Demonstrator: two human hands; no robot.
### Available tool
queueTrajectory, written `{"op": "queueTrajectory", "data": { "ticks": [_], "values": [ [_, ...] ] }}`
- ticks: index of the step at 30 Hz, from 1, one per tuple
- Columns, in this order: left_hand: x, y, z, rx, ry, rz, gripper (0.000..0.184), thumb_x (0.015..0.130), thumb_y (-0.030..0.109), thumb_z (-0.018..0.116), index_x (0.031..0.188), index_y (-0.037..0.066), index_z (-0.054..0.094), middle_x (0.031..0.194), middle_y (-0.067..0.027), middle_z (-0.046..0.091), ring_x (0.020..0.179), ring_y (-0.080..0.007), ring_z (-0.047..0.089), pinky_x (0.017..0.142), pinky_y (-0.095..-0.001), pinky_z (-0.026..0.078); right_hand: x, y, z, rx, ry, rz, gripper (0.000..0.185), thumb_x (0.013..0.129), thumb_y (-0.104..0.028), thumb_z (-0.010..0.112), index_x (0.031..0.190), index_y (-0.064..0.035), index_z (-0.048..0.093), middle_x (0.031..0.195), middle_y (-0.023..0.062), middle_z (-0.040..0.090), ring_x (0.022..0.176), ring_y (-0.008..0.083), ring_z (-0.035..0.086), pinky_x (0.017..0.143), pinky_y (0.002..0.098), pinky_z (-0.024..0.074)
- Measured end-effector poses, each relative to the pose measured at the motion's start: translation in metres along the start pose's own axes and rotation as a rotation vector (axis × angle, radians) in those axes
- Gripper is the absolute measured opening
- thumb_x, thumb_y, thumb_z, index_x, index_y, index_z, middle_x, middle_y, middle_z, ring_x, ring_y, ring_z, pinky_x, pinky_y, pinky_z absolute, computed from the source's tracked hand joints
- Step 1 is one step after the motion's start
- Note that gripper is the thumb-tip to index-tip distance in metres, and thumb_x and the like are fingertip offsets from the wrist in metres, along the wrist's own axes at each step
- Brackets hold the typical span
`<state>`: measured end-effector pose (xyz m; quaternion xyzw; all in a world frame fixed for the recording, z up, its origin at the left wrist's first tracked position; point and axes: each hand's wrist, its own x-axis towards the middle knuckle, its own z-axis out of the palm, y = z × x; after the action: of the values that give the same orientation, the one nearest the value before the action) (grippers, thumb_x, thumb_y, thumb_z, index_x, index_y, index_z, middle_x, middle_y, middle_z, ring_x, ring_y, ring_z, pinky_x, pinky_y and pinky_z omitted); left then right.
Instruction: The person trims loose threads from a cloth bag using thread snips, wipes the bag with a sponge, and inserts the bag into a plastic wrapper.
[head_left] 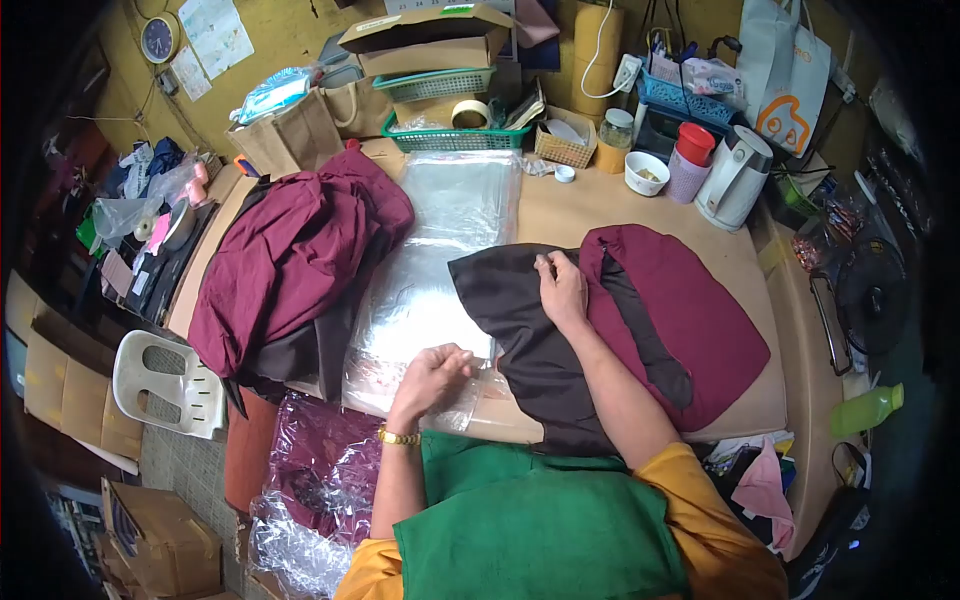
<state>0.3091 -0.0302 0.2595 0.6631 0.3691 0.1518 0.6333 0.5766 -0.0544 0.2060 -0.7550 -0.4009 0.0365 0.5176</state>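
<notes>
My left hand [432, 382], with a gold watch at the wrist, is closed in a pinch over clear plastic bags [425, 285]. What its fingertips hold is too small to tell. My right hand [564, 290] is closed above a dark brown cloth part [505, 290]; I cannot make out what its fingers grip. This dark part spreads left from a folded maroon garment [690, 310] with a dark opening along its side. Another maroon and dark garment [285, 245] lies heaped to the left of the bags.
Plastic-wrapped maroon bundles [315, 470] sit below the table's front edge. Along the back stand a green basket [450, 138], a bowl [646, 176], a red cup [694, 144] and a white kettle [733, 180]. A white plastic chair [165, 385] is at left.
</notes>
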Motion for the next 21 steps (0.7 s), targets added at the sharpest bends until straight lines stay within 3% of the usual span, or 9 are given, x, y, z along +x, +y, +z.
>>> {"op": "queueTrajectory", "data": {
  "ticks": [5,7,9,10,11,13,14,16,21],
  "values": [
    [0.012,-0.030,-0.024,-0.095,0.249,0.078,0.034,0.102,0.034,0.052,0.093,0.005,0.067,0.079,-0.0003,0.062,0.073,-0.0066,0.056,0.061,-0.0234,0.044,0.005,0.001,0.002,-0.066,-0.019,0.036,0.032,0.095,-0.031,0.058,0.102,-0.0003,0.063,0.090,0.0235,0.068,0.087,0.0418,0.065,0.074,0.0473,0.0481],
    [0.023,-0.025,-0.017,-0.471,0.372,0.122,0.041,0.102,0.040,0.050,0.109,0.002,0.063,0.094,-0.0081,0.066,0.080,-0.0148,0.065,0.063,-0.0267,0.049,0.005,-0.001,0.001,-0.066,-0.025,0.057,0.032,0.095,-0.032,0.059,0.102,-0.0004,0.063,0.090,0.0236,0.068,0.087,0.0418,0.065,0.074,0.0475,0.0482],
    [0.024,0.006,0.015,-0.479,0.260,0.035,0.059,0.100,0.044,0.052,0.140,0.003,0.037,0.120,-0.0151,0.060,0.092,-0.0233,0.067,0.064,-0.0315,0.054,0.007,-0.003,0.002,-0.064,-0.032,0.076,0.033,0.095,-0.032,0.059,0.102,-0.0004,0.063,0.090,0.0237,0.068,0.088,0.0417,0.065,0.075,0.0477,0.0483],
    [0.038,-0.007,0.031,-0.472,0.212,0.128,0.070,0.098,0.045,0.055,0.147,0.003,0.028,0.140,-0.0181,0.044,0.098,-0.0265,0.067,0.075,-0.0358,0.057,0.007,-0.003,0.002,-0.078,-0.035,0.070,0.033,0.095,-0.033,0.059,0.103,-0.0013,0.063,0.090,0.0233,0.068,0.088,0.0417,0.065,0.075,0.0480,0.0487],
    [0.039,0.005,0.048,-0.409,0.205,0.089,0.059,0.096,0.039,0.061,0.137,0.002,0.039,0.117,-0.0143,0.059,0.084,-0.0196,0.066,0.067,-0.0318,0.054,0.008,-0.003,0.001,-0.091,-0.035,0.062,0.033,0.094,-0.034,0.059,0.104,-0.0021,0.063,0.089,0.0230,0.068,0.089,0.0416,0.065,0.075,0.0483,0.0490],
    [0.047,0.010,0.061,0.053,0.035,0.037,0.038,0.096,0.037,0.063,0.110,0.002,0.056,0.083,-0.0048,0.060,0.068,-0.0103,0.056,0.059,-0.0289,0.047,0.003,-0.019,-0.008,-0.174,-0.108,0.001,0.032,0.093,-0.033,0.061,0.105,-0.0032,0.063,0.090,0.0224,0.069,0.089,0.0412,0.066,0.076,0.0490,0.0492],
    [0.048,0.007,0.062,0.054,0.035,0.038,0.038,0.096,0.037,0.063,0.110,0.002,0.056,0.083,-0.0048,0.060,0.068,-0.0103,0.056,0.059,-0.0289,0.047,0.002,-0.024,-0.011,-0.256,-0.183,-0.060,0.031,0.092,-0.032,0.063,0.105,-0.0044,0.063,0.090,0.0218,0.069,0.090,0.0408,0.066,0.077,0.0498,0.0494],
    [0.048,-0.005,0.065,0.281,-0.014,0.072,0.037,0.097,0.038,0.060,0.081,0.005,0.057,0.062,0.0040,0.048,0.061,-0.0067,0.045,0.055,-0.0277,0.039,0.008,-0.013,-0.006,-0.324,-0.235,-0.085,0.029,0.090,-0.029,0.065,0.105,-0.0049,0.063,0.090,0.0211,0.069,0.090,0.0403,0.066,0.078,0.0504,0.0494],
    [0.015,-0.005,0.039,0.152,-0.013,0.090,0.041,0.101,0.037,0.052,0.071,0.008,0.054,0.062,0.0078,0.042,0.058,-0.0048,0.037,0.052,-0.0237,0.031,0.012,-0.003,0.003,-0.380,-0.157,-0.091,0.025,0.088,-0.025,0.068,0.102,-0.0048,0.062,0.089,0.0207,0.069,0.087,0.0398,0.067,0.073,0.0503,0.0499]
  ]
}}
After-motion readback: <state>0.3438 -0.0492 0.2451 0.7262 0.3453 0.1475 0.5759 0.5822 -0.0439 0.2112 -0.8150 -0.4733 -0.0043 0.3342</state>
